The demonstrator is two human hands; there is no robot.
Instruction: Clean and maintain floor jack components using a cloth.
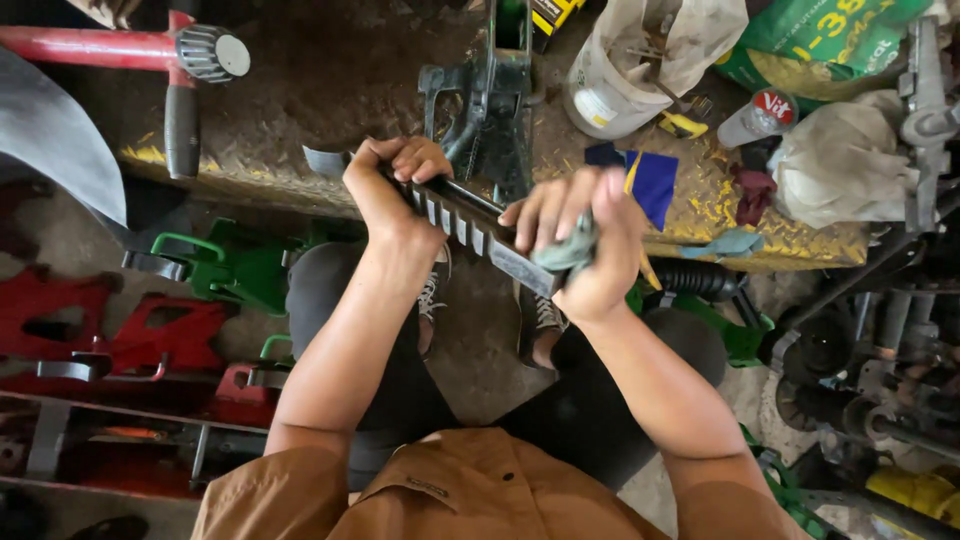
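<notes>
My left hand [385,185] has its fingers clamped round one end of the toothed bar [470,225], held over my knees just before the worktop [300,120]. My right hand [585,250] presses a rag [565,255] against the other end, fingers closed on it.

In front of me is a dirty metal platform [300,150] with a raised pattern. At its far left edge lies a red bar [80,45] with a ribbed grey knob [210,52]. Near the far right corner I see a white bucket [610,90] lined with a plastic bag, a green sack [820,40] and a pale cloth bundle [840,165]. A blue and yellow cloth [650,180] lies close to the near edge. On the floor at my left are green brackets [235,265] and red brackets [150,335].
</notes>
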